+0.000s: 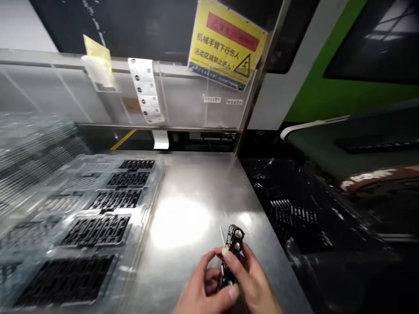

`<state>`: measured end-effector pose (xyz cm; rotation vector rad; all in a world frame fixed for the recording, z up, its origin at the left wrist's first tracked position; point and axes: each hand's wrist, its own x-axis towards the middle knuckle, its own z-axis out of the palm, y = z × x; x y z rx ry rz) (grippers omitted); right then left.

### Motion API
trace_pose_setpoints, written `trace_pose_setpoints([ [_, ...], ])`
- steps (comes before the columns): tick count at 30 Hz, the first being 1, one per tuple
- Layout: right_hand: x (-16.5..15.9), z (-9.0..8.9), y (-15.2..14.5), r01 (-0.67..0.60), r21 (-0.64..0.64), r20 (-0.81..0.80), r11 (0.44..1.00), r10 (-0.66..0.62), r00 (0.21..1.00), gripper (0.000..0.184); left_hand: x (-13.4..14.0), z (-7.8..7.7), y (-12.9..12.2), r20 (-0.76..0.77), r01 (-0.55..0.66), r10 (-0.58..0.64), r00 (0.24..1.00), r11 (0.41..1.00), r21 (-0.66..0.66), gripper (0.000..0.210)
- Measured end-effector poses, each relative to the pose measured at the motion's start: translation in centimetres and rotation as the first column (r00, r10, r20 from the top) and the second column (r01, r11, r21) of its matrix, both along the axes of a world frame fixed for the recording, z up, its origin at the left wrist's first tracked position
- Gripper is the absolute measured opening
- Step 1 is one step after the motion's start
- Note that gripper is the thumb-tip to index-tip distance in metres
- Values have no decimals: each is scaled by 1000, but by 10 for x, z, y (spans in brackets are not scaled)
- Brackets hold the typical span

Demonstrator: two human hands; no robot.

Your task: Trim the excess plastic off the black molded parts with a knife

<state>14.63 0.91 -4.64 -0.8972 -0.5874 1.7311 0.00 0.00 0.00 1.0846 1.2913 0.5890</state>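
Metal table [209, 179]; clear tray [140, 233] holding black pieces [67, 279]; black-lined bin [353, 274], parts [294, 213] inside; left hand [204, 290], right hand [253, 279] curled round black component [233, 239].

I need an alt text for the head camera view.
A person's left hand and right hand hold a black part over a metal table. At left, a clear tray holds black pieces; a yellow warning sign shows beyond.

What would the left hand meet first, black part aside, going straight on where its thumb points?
Likely the right hand, just across the black part; the thumb of the left hand points that way. Depth is unclear in this single view, so it might pass above or below.
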Motion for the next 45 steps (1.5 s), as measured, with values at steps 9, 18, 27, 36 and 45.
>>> trace_pose_setpoints([
  [9, 10, -80, 50, -183, 53, 936, 982, 15, 353, 53, -52, -2, -31, -216, -219, 204, 955, 975, -49, 83],
  [18, 11, -82, 45, -326, 27, 910, 945, 111, 399, 34, -48, 18, -16, -797, 62, -26, 604, 998, 14, 71],
  [27, 11, -69, 14, -386, 23, 375, 922, 350, 859, 69, -48, 16, -14, -835, 123, 127, 536, 966, 226, 63],
  [36, 13, -61, 17, -429, 60, 94, 901, 423, 901, 61, -52, -14, 23, -568, -151, 341, 749, 923, 355, 68],
  [45, 10, -50, 8, -266, -27, 132, 964, 267, 955, 58, -54, -4, 28, -550, -114, 272, 790, 946, 305, 62],
])
